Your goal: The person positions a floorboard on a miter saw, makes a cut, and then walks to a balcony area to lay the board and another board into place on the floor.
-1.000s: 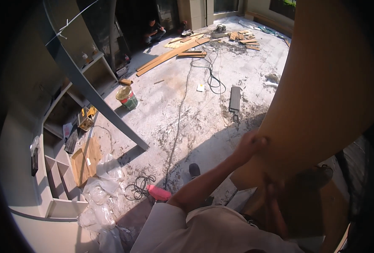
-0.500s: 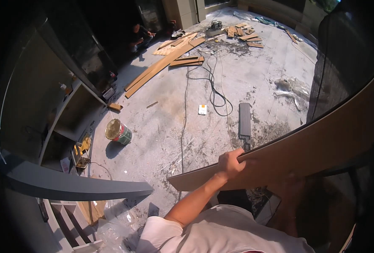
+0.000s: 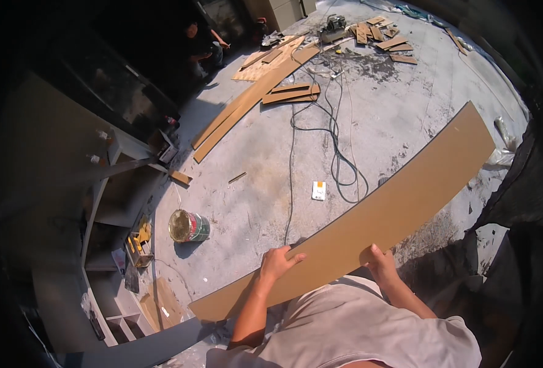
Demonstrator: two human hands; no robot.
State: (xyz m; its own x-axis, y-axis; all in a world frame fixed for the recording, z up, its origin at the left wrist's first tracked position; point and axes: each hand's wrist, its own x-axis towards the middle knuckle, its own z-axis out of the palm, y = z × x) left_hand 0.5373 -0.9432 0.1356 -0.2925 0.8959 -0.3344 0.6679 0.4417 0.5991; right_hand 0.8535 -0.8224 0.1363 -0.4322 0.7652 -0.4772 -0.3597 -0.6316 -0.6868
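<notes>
Above the floor point(image 3: 253, 202), left fingers point(image 3: 276, 253) and right fingers point(image 3: 379, 254) pinch a long tan board point(image 3: 400, 205)

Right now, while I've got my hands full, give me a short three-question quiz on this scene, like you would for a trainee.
1. True or false: the left hand and right hand both hold the long tan board.
2. Which hand grips the board's far edge?
3. Seen from here, the bucket is where, relative to the small white-and-orange item? A: to its right. B: to its left. C: on top of it.

Key: 1 true; 2 the left hand; 3 B.
</notes>
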